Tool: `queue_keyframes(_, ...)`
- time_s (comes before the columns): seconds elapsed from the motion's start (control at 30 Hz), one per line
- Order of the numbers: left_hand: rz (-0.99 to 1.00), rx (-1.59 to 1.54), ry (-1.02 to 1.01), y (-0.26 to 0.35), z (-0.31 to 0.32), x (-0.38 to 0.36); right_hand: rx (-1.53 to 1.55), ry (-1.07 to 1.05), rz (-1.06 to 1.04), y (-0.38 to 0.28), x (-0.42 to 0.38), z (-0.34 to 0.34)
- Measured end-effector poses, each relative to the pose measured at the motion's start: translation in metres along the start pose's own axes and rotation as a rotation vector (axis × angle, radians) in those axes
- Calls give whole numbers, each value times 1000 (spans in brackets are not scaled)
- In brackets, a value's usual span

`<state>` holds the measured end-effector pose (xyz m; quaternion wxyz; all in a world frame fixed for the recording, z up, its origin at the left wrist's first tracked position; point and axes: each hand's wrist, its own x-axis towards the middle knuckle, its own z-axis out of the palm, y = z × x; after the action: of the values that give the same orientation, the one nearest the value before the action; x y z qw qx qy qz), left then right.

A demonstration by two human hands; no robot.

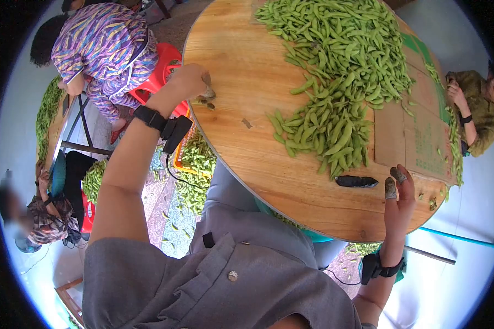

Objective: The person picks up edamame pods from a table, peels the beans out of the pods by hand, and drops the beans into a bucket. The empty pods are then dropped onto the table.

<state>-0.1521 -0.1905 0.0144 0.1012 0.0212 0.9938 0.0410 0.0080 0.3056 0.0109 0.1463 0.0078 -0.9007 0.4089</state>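
- The pile of green pods (pixel 346 60) lies from the table's (pixel 230 71) far edge to its middle, apart from both hands.
- Left hand (pixel 190 82), at left edge: fingers bent; I cannot tell if they pinch something.
- Right hand (pixel 400 200), near right edge: fingers spread.
- Orange basket (pixel 178 158), below left edge, contains pods.

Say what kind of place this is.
Likely an informal shared workroom for bean pods: a green pod heap on the round wooden table, another person on a red seat, loose pods on the floor.
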Motion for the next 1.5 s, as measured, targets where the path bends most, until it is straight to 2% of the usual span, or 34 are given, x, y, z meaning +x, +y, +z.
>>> queue_keyframes(0.07, 4, -3, -42, 0, 2, 4, 79, -7, 49, 7, -6, 2)
queue_keyframes(0.1, 12, -42, 10, -3, 7, 7, 157, -14, 92, 10, -8, 3)
queue_keyframes(0.17, 23, -80, 58, -11, 18, 16, 105, -24, 66, 15, -10, 4)
queue_keyframes(0.23, -7, -407, -37, -11, 19, 20, 51, -36, 40, 20, -13, 3)
queue_keyframes(0.27, -3, -406, -39, -12, 21, 18, -5, -65, -4, 24, -14, 1)
queue_keyframes(0.33, -46, -1317, -247, 14, -1, -8, -63, -90, -43, 22, -17, -1)
queue_keyframes(0.4, 8, -1352, -290, 21, -8, -12, -48, -115, 25, 6, -18, 1)
queue_keyframes(0.53, 122, -1418, -379, 41, -21, -25, -90, -153, 9, -4, -25, 10)
queue_keyframes(0.63, 222, -1352, -447, 58, -27, -37, -317, -159, -204, -18, -21, 15)
queue_keyframes(0.67, 237, -1345, -468, 70, -29, -46, -326, -148, -184, -19, -19, 17)
queue_keyframes(0.73, 386, -1114, -642, 101, -27, -76, -417, -217, -347, -19, -17, 21)
queue_keyframes(0.8, 536, -940, -735, 134, -16, -109, -465, -207, -325, -19, -19, 25)
queue_keyframes(0.87, 802, -754, -737, 161, 9, -133, -510, -206, -322, -16, -21, 27)
queue_keyframes(0.93, 1028, -451, -587, 179, 35, -154, -465, -285, -263, -15, -24, 28)
queue_keyframes(1.07, 1043, -419, -515, 195, 57, -170, -575, -321, -270, -26, -30, 25)
queue_keyframes(1.17, 1037, -538, -494, 199, 47, -162, -524, -304, -125, -20, -36, 24)
queue_keyframes(1.23, 914, -605, -23, 196, 35, -146, -346, -179, -107, -13, -38, 23)
queue_keyframes(1.27, 813, -506, 167, 190, 34, -133, -344, -177, -100, -17, -36, 19)
queue_keyframes(1.3, 708, -406, 355, 182, 37, -118, -239, -221, 15, -27, -31, 14)
queue_keyframes(1.33, 587, -349, 467, 170, 47, -100, -133, -261, 129, -33, -26, 12)
queue_keyframes(1.37, 466, -291, 577, 163, 59, -88, -132, -255, 132, -35, -23, 14)
queue_keyframes(1.4, 473, -290, 578, 163, 66, -85, -86, -188, 40, -37, -18, 16)
queue_keyframes(1.43, 407, -376, 449, 163, 72, -85, -41, -121, -51, -39, -12, 19)
queue_keyframes(1.47, 340, -459, 319, 164, 74, -85, -43, -115, -48, -38, -4, 26)
queue_keyframes(1.5, 346, -458, 317, 173, 73, -93, -69, -76, -113, -36, 4, 35)
